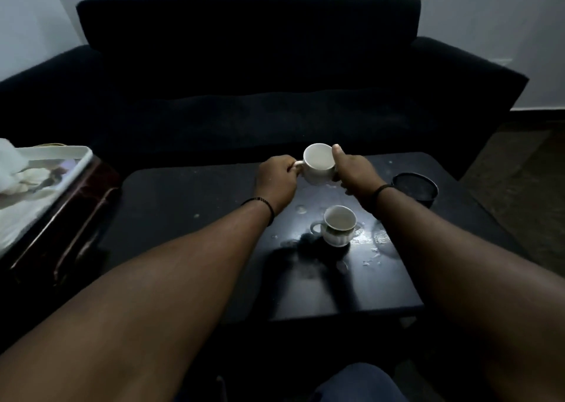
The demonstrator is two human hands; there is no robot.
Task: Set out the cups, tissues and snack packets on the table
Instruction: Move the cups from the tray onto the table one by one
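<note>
A white cup (318, 164) is near the far edge of the dark low table (189, 206), tilted slightly toward me. My left hand (276, 181) pinches its handle on the left side. My right hand (351, 169) wraps its right side, thumb up along the rim. A second white cup (337, 225) with a dark band stands upright nearer to me, handle to the left, untouched. White tissues (12, 169) lie in a white tray (79, 154) at the far left. No snack packets are visible.
A dark round container (415, 187) stands at the table's right, close to my right wrist. Wet patches (363, 236) shine around the near cup. The tray rests on a dark red stand (67, 218). A black sofa (250, 80) runs behind the table.
</note>
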